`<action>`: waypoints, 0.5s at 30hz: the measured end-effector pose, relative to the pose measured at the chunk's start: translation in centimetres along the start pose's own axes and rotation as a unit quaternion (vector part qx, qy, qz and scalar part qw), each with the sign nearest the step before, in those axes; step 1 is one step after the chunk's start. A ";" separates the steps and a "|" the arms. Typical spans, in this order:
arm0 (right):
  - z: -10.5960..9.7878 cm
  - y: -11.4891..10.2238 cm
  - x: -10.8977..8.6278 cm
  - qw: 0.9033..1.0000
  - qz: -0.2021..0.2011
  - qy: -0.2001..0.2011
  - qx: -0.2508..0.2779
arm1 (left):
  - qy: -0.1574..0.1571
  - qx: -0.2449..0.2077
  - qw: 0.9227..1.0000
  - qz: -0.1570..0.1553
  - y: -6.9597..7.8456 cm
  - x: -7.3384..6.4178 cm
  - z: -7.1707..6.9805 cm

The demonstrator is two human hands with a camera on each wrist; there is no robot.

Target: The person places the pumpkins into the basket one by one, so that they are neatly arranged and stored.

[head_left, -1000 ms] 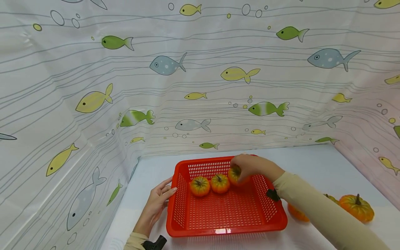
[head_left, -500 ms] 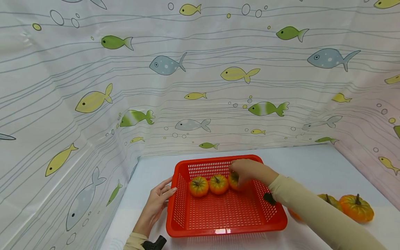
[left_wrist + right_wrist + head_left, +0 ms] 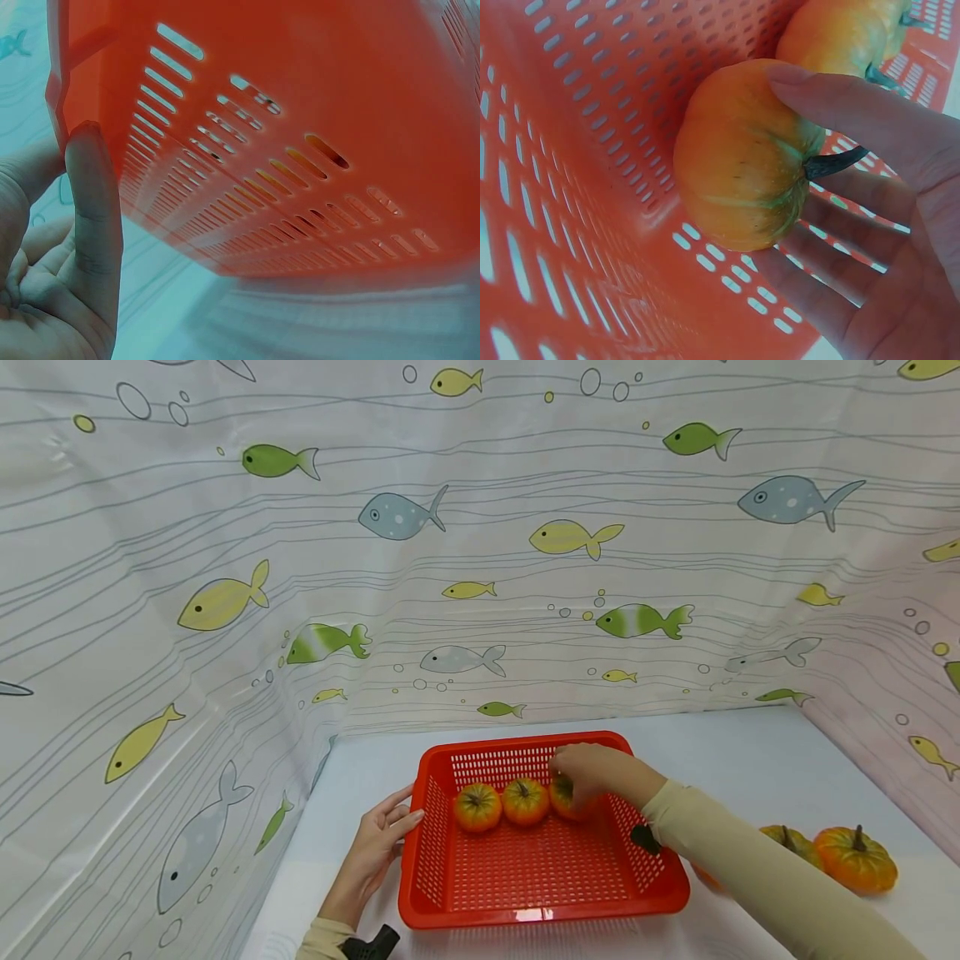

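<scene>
Pinches a pumpkin (image 3: 735, 165) with the right hand (image 3: 591, 773), inside the basket (image 3: 543, 917), beside two more pumpkins (image 3: 526, 802). Grips basket's edge with the left hand (image 3: 382, 837).

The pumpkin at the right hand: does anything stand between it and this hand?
Nothing visible does: the right hand holds the pumpkin directly, thumb against it, inside the red basket.

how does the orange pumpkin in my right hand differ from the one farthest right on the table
The held ribbed orange pumpkin is inside the red plastic basket; the far-right ribbed orange pumpkin is outside it, on the white table. Your right hand grips the held one; no hand touches the far-right one. Both have dark stems.
</scene>
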State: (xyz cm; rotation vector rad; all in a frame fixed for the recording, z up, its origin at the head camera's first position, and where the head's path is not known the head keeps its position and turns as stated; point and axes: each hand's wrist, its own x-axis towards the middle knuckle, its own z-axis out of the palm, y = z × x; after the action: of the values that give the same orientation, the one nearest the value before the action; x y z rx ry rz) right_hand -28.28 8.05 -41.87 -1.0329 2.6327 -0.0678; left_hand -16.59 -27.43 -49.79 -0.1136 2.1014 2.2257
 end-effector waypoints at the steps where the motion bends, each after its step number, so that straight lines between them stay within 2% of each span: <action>1: 0.0 0.0 0.0 1.000 -0.001 -0.001 0.001 | -0.001 0.000 1.000 0.000 0.0 0.0 0.0; 15: 0.7 0.1 0.2 1.000 -0.007 -0.003 0.014 | -0.006 -0.001 1.000 -0.004 0.1 -0.1 0.0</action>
State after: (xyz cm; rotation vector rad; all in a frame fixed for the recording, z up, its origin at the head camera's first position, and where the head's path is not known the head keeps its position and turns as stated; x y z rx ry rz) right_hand -28.30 8.04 -42.57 -1.0411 2.6123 -0.1044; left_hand -16.51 -27.45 -49.69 -0.1072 2.0884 2.2197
